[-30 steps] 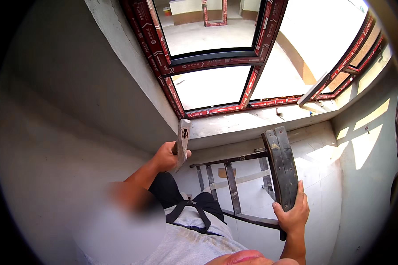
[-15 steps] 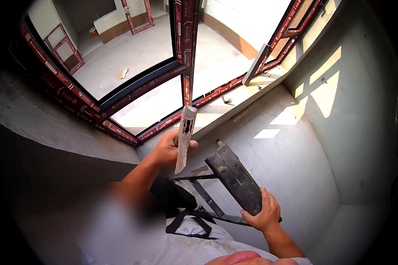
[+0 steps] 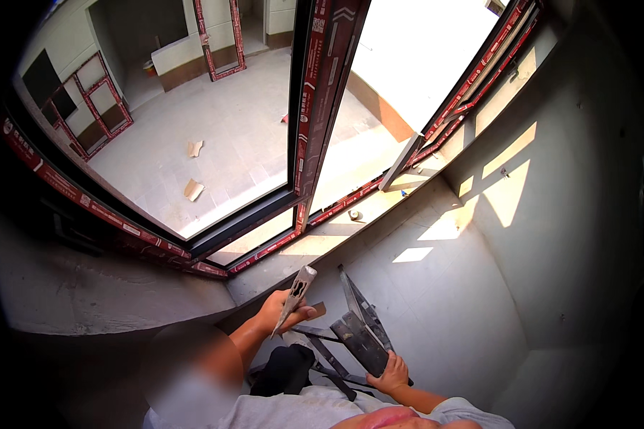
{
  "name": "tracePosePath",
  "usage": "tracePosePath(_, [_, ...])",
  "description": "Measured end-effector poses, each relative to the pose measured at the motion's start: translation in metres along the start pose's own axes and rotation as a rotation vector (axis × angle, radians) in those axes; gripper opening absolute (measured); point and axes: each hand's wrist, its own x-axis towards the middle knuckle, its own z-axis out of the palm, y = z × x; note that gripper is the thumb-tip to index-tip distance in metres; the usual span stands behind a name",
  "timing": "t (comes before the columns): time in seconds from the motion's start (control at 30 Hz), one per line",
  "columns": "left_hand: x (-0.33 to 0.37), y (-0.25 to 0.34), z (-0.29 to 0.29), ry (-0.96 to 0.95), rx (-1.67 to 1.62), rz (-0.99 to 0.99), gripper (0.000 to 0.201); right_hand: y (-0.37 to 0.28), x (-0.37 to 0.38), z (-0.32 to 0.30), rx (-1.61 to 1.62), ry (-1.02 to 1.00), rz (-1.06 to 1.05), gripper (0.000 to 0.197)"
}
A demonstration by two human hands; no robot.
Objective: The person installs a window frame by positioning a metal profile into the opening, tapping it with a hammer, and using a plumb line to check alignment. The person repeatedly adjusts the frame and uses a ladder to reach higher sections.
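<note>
Grey plastered wall (image 3: 551, 264) and red-filmed window frame (image 3: 315, 107), with a hammer (image 3: 295, 294) and a dark stepladder (image 3: 361, 343) held before them.

Nearest, the right hand (image 3: 392, 373) is closed around the near end of the stepladder's top board, over the pale floor (image 3: 444, 307); the left hand (image 3: 273, 312) grips the hammer, its blade pointing down toward the body, its head's upper end close in view to the windowsill's inner edge. On the windowsill (image 3: 315, 247) sit a small roll (image 3: 354, 214) and, by the inner edge, a blue piece (image 3: 404, 193); nearby, a grey bar (image 3: 402, 163) tilts against the window frame. Beyond, two cardboard scraps (image 3: 194, 189) lie on the ground outside.
</note>
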Motion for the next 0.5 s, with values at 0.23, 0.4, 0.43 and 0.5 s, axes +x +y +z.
tracePosePath(0.23, [-0.056,0.063,-0.033,0.174,0.026,-0.150,0.041,-0.024,0.034,-0.043,0.006,-0.552,0.353,0.107])
tracePosePath(0.4, [-0.058,0.145,-0.026,0.146,-0.032,-0.091,0.037,-0.057,0.071,-0.093,0.100,-0.512,0.099,0.101])
tracePosePath(0.43, [-0.060,0.151,-0.021,0.171,-0.046,-0.035,0.035,-0.071,0.079,-0.100,0.237,-0.393,-0.073,0.099])
tracePosePath(0.5, [-0.056,0.149,-0.003,0.019,-0.274,-0.163,0.029,-0.129,0.083,-0.148,0.553,-0.323,-0.421,0.100])
